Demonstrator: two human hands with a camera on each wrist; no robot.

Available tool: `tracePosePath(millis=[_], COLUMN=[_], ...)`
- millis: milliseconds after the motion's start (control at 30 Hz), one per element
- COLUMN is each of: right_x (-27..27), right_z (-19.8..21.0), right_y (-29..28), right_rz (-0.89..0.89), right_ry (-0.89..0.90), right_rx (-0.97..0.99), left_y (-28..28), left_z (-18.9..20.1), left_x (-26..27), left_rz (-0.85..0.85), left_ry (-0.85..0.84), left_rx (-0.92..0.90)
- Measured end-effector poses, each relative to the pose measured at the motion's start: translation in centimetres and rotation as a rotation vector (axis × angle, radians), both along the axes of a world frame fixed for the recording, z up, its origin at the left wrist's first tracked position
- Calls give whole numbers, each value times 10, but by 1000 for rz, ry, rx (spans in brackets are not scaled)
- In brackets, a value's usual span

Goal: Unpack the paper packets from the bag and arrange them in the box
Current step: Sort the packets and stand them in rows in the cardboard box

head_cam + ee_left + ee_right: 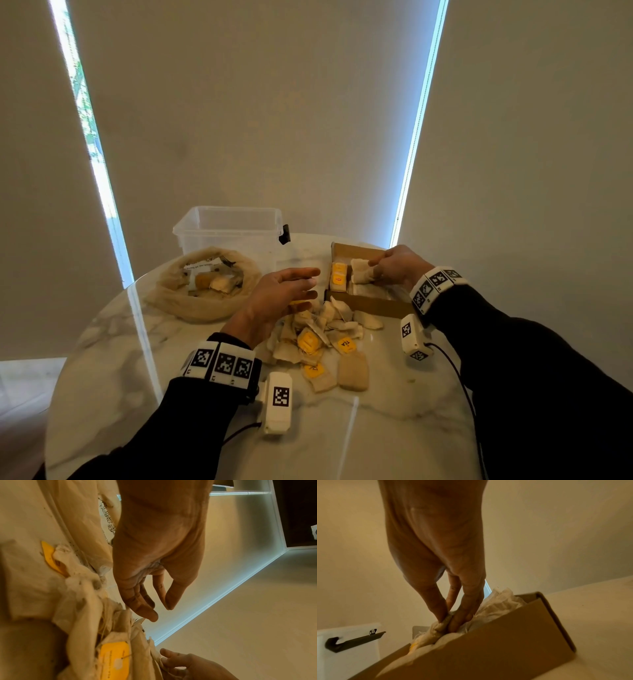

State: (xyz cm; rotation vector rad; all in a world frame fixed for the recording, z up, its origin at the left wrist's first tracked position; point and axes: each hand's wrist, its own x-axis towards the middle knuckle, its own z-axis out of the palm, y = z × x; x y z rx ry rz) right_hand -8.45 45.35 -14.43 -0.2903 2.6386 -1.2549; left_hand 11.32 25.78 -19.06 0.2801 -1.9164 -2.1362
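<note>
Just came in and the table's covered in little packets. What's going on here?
A person is moving paper packets into a cardboard box. The right hand pinches a packet inside the box. The left hand hovers open above a loose pile of packets on the marble table. The mesh bag is not empty yet.

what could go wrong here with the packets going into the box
The right hand pinches several packets over the cardboard box; pushing them in might crumple them or tip the upright yellow-tagged row. The loose pile lies right under the open left hand, so a careless sweep could scatter it. More packets remain in the bag.
</note>
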Motion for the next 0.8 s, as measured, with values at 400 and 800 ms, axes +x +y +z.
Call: tracePosePath(millis=[400, 800], right_x=[-7, -22], right_z=[-3, -12], right_y=[1, -2], right_rz=[255, 177], right_ry=[341, 478], right_rx=[361, 454], left_y=[1, -3], left_z=[1, -1], left_x=[0, 0], left_rz=[20, 16], left_ry=[-1, 2], left_rx=[-6, -1])
